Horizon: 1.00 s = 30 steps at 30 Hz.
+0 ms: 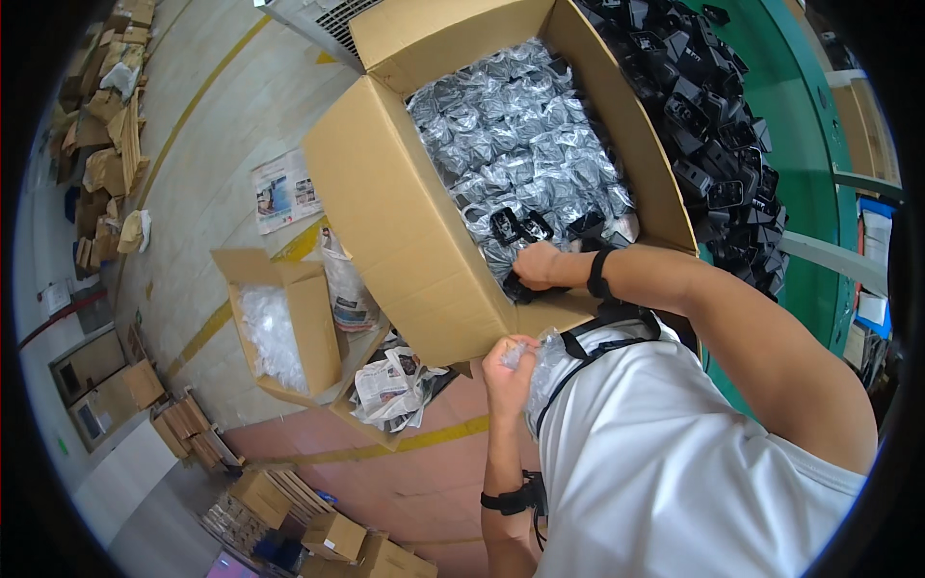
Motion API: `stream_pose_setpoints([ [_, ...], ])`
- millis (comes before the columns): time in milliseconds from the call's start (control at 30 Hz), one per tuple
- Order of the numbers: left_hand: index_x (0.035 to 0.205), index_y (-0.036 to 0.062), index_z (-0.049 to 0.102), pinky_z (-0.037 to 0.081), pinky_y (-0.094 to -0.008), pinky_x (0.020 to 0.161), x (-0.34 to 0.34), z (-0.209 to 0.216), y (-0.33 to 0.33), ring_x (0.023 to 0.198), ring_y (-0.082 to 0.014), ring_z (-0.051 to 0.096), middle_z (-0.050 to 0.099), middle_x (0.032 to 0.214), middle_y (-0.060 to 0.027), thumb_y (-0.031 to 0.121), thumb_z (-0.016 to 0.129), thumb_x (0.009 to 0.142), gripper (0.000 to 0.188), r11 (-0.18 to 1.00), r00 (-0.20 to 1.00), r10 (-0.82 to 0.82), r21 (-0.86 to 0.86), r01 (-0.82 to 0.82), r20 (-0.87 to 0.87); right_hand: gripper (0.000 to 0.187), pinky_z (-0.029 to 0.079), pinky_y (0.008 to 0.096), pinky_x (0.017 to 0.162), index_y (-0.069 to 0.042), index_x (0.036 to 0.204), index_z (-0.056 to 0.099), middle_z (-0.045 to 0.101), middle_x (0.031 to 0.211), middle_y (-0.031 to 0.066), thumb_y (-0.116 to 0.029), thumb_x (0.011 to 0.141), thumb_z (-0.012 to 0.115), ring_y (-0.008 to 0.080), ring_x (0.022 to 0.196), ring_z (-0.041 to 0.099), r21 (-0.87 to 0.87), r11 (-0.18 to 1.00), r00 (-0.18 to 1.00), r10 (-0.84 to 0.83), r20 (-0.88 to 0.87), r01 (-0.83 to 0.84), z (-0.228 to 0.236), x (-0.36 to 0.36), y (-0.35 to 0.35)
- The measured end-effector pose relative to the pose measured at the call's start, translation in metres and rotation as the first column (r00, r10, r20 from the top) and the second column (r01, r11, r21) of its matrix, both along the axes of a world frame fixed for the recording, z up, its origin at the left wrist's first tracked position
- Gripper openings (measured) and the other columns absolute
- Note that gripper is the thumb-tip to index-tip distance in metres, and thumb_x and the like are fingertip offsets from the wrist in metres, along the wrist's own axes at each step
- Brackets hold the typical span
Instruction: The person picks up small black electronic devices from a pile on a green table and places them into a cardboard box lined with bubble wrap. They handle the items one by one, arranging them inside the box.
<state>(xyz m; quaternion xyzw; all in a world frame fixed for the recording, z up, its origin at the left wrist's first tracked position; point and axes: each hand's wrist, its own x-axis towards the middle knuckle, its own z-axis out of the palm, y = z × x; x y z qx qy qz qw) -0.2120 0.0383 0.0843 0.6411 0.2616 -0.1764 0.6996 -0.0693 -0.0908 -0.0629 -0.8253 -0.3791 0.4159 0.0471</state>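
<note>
My right hand point(538, 264) reaches down into a large cardboard box point(405, 222), at its near corner. The fingers curl down around a black plastic part point(520, 287) and are partly hidden. Just beyond the hand, loose black plastic parts point(505, 226) lie on top of rows of parts wrapped in clear plastic bags point(520, 135), which fill the box. Outside the box's near edge, close to my body, my left hand point(511, 371) is closed on a bunch of clear plastic bags point(547, 361).
A heap of black plastic parts point(713, 144) lies on a green surface point(805, 183) right of the box. To the left stand a small carton point(318, 328) of clear bags, a sack point(345, 284) and crumpled newspaper point(390, 385). Cardboard boxes point(332, 535) stand at lower left.
</note>
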Motion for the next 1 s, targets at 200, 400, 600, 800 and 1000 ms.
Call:
stream_pose_setpoints([
  [200,0.08,-0.0024,0.061,0.043,-0.0217,0.067,-0.007,-0.003,0.0,0.071,-0.0065,0.051,0.065,0.086,-0.0041,-0.002,0.056,0.083,0.005,0.997,0.999,-0.045,0.066,0.044,0.012,0.022,0.052,0.0367,0.062,-0.014,0.078,0.072,0.07,0.078,0.0073,-0.024,0.086,0.055,0.0235,0.076,0.069,0.076,0.99,0.96,0.098,0.262,-0.122,-0.03,0.006,0.031],
  [400,0.077,-0.0022,0.059,0.044,-0.0243,0.067,-0.007,-0.002,0.005,0.07,-0.0086,0.052,0.066,0.085,-0.0046,-0.002,0.056,0.082,0.006,0.999,1.0,-0.014,0.039,0.014,0.002,0.023,0.054,0.0433,0.072,-0.008,0.088,0.072,0.071,0.09,0.0145,-0.024,0.083,0.057,0.0311,0.084,0.069,0.036,0.998,0.999,-0.043,-0.031,0.044,-0.022,0.022,0.008],
  [600,0.095,0.0003,0.055,0.047,-0.0289,0.066,0.012,0.01,0.006,0.068,-0.0186,0.058,0.065,0.085,-0.0133,0.012,0.069,0.078,0.024,0.91,0.986,-0.13,0.409,0.076,0.105,0.023,0.049,0.0298,0.056,-0.001,0.078,0.067,0.067,0.066,0.0091,-0.021,0.084,0.057,0.0165,0.062,0.065,0.153,0.817,0.56,-0.232,-0.795,0.556,0.057,0.017,-0.018],
  [800,0.1,0.0036,0.056,0.05,-0.0431,0.068,0.047,0.013,-0.003,0.077,-0.039,0.061,0.063,0.09,-0.0195,0.025,0.073,0.074,0.037,0.526,0.847,-0.531,0.769,0.363,-0.036,0.021,0.04,0.0232,0.051,-0.001,0.071,0.061,0.059,0.06,0.0013,-0.016,0.085,0.055,0.0071,0.053,0.052,0.076,0.785,0.259,-0.11,-0.96,0.615,0.118,0.006,-0.057],
  [1000,0.086,0.0051,0.062,0.05,-0.0416,0.068,0.047,0.003,-0.012,0.076,-0.0354,0.062,0.062,0.098,-0.0146,0.012,0.069,0.067,0.021,0.545,0.695,-0.711,0.705,0.453,0.103,0.019,0.043,0.022,0.053,-0.003,0.088,0.066,0.065,0.071,0.0033,-0.018,0.086,0.055,0.0084,0.062,0.059,0.045,0.831,0.185,-0.07,-0.98,0.554,0.099,0.009,-0.068],
])
